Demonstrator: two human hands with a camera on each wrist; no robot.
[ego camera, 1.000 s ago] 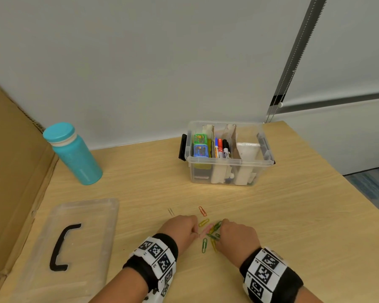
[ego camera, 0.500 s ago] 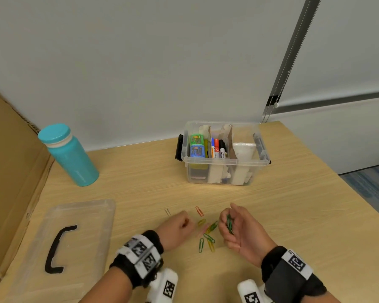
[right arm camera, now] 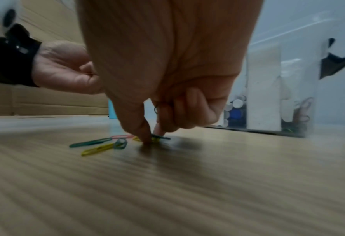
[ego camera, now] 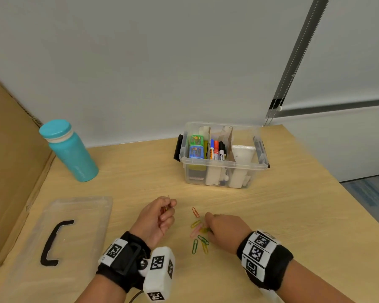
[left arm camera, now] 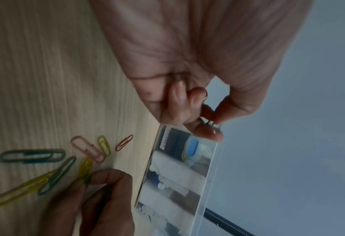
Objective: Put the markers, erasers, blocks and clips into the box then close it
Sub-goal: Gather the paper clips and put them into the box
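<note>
Several coloured paper clips (ego camera: 198, 236) lie scattered on the wooden table between my hands. My left hand (ego camera: 170, 204) is raised slightly, palm turned inward; its thumb and forefinger pinch a thin clip (left arm camera: 209, 122), and an orange clip shows inside the curled fingers. My right hand (ego camera: 206, 226) points down onto the pile, thumb and forefinger pinching a green and yellow clip (right arm camera: 157, 138) against the table, with another clip tucked in its curled fingers. The clear box (ego camera: 224, 178) stands open behind, holding markers (ego camera: 216, 149), blocks (ego camera: 196, 147) and white erasers (ego camera: 242, 155).
The clear lid (ego camera: 79, 215) with a black handle lies flat at the front left. A teal bottle (ego camera: 71, 153) stands at the back left beside a cardboard sheet (ego camera: 7, 171). The table's right edge (ego camera: 346, 189) drops to the floor.
My right hand, raised palm-up with a green clip half a second ago, has come down onto the pile. My left hand has moved left and picked the thin clip off the table.
</note>
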